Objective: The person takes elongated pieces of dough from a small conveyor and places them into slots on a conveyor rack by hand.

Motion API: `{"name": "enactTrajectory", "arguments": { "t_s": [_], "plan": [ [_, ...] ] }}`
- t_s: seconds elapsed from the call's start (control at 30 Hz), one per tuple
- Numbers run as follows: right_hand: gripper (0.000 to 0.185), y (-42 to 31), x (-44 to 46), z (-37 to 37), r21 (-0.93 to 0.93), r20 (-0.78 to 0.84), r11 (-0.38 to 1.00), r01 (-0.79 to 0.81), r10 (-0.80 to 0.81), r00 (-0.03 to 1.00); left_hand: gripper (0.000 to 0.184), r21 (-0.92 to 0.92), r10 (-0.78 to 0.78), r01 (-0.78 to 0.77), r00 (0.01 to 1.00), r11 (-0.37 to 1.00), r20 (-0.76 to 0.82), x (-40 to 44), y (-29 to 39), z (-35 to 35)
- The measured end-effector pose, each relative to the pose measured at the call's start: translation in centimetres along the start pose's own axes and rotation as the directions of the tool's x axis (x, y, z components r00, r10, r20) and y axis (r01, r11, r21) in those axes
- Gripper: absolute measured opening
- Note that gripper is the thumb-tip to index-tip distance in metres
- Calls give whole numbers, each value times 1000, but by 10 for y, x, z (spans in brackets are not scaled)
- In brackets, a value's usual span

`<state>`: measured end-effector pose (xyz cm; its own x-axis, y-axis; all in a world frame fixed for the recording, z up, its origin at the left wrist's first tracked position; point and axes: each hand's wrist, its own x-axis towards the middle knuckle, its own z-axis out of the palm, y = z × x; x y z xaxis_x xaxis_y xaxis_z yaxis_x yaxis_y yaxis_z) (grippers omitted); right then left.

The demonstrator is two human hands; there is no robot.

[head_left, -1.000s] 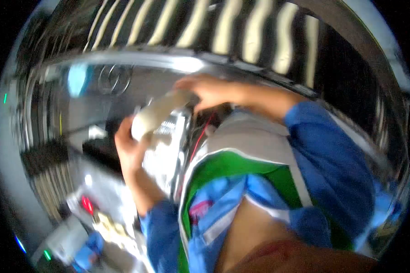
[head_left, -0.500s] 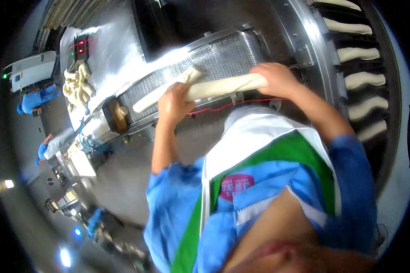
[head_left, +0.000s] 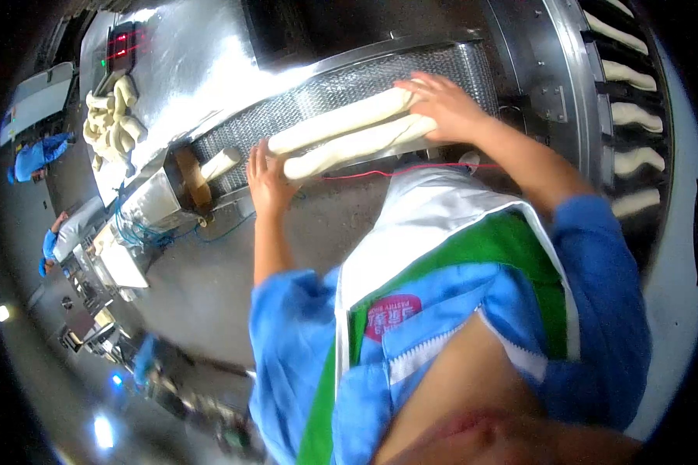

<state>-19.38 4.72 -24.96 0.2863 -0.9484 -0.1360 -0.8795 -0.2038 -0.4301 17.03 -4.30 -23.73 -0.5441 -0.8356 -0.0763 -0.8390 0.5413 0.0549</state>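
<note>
Two long pale dough strips [head_left: 345, 120] [head_left: 364, 146] lie side by side between my hands, over a metal mesh conveyor [head_left: 302, 105]. My left hand [head_left: 267, 180] is curled at their left ends, its fingertips against the dough. At the right ends, my right hand [head_left: 446, 108] has its fingers over the tip of the far strip and its palm side against the near one. A short dough piece [head_left: 220, 164] rests on the belt left of my left hand.
Dough pieces [head_left: 112, 124] are heaped on the shiny metal table [head_left: 182, 66] at left. More strips [head_left: 634, 116] lie in a dark grooved rack at right. A red cord [head_left: 364, 175] runs along the conveyor's near side. Two people [head_left: 39, 157] [head_left: 54, 240] in blue are far left.
The strip held between my hands has come beside the strip on the belt, and both hands are now at the ends of the pair. A short dough piece shows at the belt's left end.
</note>
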Motion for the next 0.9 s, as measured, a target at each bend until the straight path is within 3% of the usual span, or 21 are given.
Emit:
{"name": "enactTrajectory", "arguments": {
  "t_s": [0.03,0.13,0.23,0.37,0.47,0.53,0.57,0.6,0.63,0.67,0.73,0.8,0.83,0.87,0.9],
  "plan": [
    [38,0,-2,-10,18,7,1000,-13,13,1000,52,-227,-28,50,994,973,101,5,-7,5],
    [38,16,-1,-18,134,32,990,-32,28,999,51,-229,98,-65,986,971,137,21,-3,0],
    [38,31,-6,-21,46,4,997,-59,59,998,50,-222,199,-166,971,961,135,37,8,-6],
    [40,40,-20,-20,-6,-21,992,-129,129,991,43,-379,189,-126,973,917,134,45,32,-6],
    [41,43,-34,-18,-5,-40,977,-215,215,976,52,-269,146,-83,964,960,224,43,46,-3],
    [41,42,-50,-22,3,-104,955,-296,295,950,53,-211,119,-93,987,973,112,40,59,8],
    [45,41,-56,-26,69,-186,965,-254,263,947,56,-103,153,-153,988,983,1,36,64,9],
    [44,38,-67,-35,44,-119,940,-338,341,933,54,-77,252,-256,966,964,-51,37,72,-1],
    [42,34,-76,-43,27,-146,944,-328,328,933,53,-42,259,-261,965,964,-45,37,75,-10],
    [40,29,-88,-50,20,-167,951,-309,308,937,46,-48,183,-180,979,983,91,38,84,-29],
    [35,23,-121,-67,56,-186,943,-327,331,925,37,117,345,-336,936,935,-73,46,98,-46],
    [33,18,-156,-82,14,-258,929,-371,362,896,33,121,358,-354,933,928,-20,57,128,-84],
    [33,17,-175,-90,52,-266,918,-393,392,881,34,131,410,-400,910,907,-66,63,133,-86],
    [33,17,-197,-101,60,-282,906,-418,417,864,35,19,374,-374,927,927,-3,71,156,-103],
    [34,17,-222,-112,101,-303,884,-457,465,832,37,30,419,-418,908,908,-10,77,179,-112]
  ]
}}
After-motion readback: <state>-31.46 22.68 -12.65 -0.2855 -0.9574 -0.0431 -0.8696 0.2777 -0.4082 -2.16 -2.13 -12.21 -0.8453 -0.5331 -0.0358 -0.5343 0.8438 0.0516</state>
